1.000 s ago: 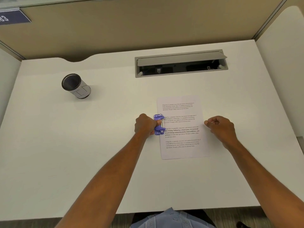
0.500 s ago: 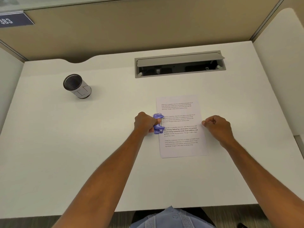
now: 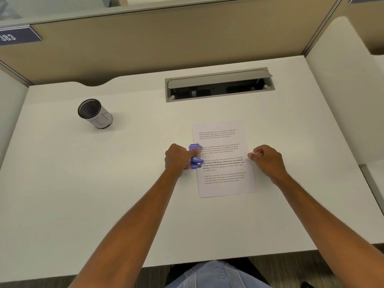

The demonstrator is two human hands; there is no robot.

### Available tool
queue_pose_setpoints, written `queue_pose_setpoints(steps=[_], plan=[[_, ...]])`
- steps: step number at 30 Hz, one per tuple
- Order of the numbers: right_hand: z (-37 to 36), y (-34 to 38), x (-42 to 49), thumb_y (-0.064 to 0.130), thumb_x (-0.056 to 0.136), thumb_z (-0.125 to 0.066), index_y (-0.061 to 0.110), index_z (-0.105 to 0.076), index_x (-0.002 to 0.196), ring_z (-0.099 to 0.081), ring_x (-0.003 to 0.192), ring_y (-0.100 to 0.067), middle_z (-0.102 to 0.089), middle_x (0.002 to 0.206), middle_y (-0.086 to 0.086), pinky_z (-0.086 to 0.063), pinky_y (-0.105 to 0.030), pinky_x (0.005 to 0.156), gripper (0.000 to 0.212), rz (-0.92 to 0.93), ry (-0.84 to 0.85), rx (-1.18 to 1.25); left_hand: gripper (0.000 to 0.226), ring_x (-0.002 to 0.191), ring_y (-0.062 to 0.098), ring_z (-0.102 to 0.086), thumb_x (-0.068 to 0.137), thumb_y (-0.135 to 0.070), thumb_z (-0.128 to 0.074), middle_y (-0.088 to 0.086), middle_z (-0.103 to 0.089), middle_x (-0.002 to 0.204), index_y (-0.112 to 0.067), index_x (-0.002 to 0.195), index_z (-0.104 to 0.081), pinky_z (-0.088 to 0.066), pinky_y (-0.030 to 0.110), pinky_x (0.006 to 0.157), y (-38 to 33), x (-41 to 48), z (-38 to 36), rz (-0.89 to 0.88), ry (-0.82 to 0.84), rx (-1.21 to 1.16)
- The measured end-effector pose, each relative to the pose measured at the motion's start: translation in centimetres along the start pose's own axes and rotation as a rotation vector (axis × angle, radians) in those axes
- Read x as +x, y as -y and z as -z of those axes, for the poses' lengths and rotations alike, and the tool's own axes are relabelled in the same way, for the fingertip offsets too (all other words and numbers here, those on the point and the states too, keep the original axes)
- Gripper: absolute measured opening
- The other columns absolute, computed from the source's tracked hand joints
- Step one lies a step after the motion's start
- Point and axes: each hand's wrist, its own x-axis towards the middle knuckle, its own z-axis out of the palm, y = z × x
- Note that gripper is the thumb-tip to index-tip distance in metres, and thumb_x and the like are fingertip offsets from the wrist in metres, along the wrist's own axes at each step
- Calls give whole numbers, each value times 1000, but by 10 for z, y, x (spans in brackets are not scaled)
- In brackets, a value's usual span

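A printed sheet of paper (image 3: 225, 173) lies flat on the white desk (image 3: 104, 194), right of centre. A small purple hole punch (image 3: 196, 156) sits on the paper's left edge. My left hand (image 3: 177, 157) grips the punch, thumb on top of it. My right hand (image 3: 267, 160) is at the paper's right edge, fingers curled, pinching the edge between thumb and forefinger.
A black mesh pen cup (image 3: 94, 113) with a white label stands at the back left. An open grey cable tray (image 3: 219, 85) is set into the desk at the back. Beige partitions (image 3: 166, 44) wall the back, white panels the sides.
Both hands and the punch stay on the paper where they were. Only the camera view has shifted slightly.
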Motion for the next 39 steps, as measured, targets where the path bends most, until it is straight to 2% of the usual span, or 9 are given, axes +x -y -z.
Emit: queue_pose_setpoints(steps=[4,9,11,13,14,22,29,34,39], plan=[[-1,-10,-13,36,92,-79,19,-72,118,-66,107,-24,-71,113,-2,-56,-43,96,32,14,-16,-21,61,44,19,-61,68,-56,-99,-3,-68,80,-20,94,-57,-65,42,69,31,-24,6,32,-95,-25],[-8,-25,-35,36,93,-78,20,-70,124,-63,109,-23,-65,121,-3,-52,-39,95,35,29,-63,-64,57,50,23,-68,68,-55,-98,0,-75,79,-25,91,-56,-66,44,75,67,-56,3,53,-41,101],[-11,-29,-43,38,94,-77,21,-68,127,-62,109,-23,-62,124,-3,-52,-40,95,38,9,-61,-84,56,68,27,-78,69,-56,-97,0,-76,90,-25,91,-55,-63,42,79,75,-66,0,55,-15,192],[-15,-31,-50,39,94,-77,21,-67,129,-63,112,-26,-60,127,-4,-50,-39,94,40,-6,-64,-100,56,90,32,-80,69,-55,-97,1,-77,101,-26,92,-55,-60,41,85,79,-74,-3,41,18,253],[-18,-32,-53,39,94,-77,20,-66,130,-63,115,-27,-59,129,-5,-49,-38,94,42,-9,-69,-108,55,95,33,-79,69,-54,-97,0,-77,104,-26,92,-55,-60,41,86,80,-76,-5,34,32,268],[-30,-24,-68,37,96,-76,17,-64,135,-62,122,-32,-55,138,-10,-49,-40,96,45,-33,-115,-70,49,99,26,-69,74,-48,-95,-4,-71,105,-25,95,-57,-43,32,75,86,-82,-13,9,11,340],[-36,-17,-73,35,97,-75,15,-62,138,-60,126,-34,-54,141,-12,-49,-42,102,47,-32,-127,-64,49,92,23,-67,74,-49,-95,-8,-65,96,-27,93,-55,-42,31,74,83,-77,-13,23,23,378],[-38,-15,-72,36,97,-74,14,-59,140,-60,124,-35,-54,140,-13,-49,-43,104,50,-48,-112,-39,48,93,23,-62,75,-47,-95,-8,-64,99,-28,94,-55,-43,31,78,78,-73,-12,6,50,443],[-41,-11,-70,40,94,-79,18,-56,144,-62,120,-25,-62,134,-5,-50,-40,101,59,-49,-105,97,47,93,21,-61,75,-45,-94,-8,-63,101,-27,97,-56,-42,30,78,73,-73,-10,12,75,479]])
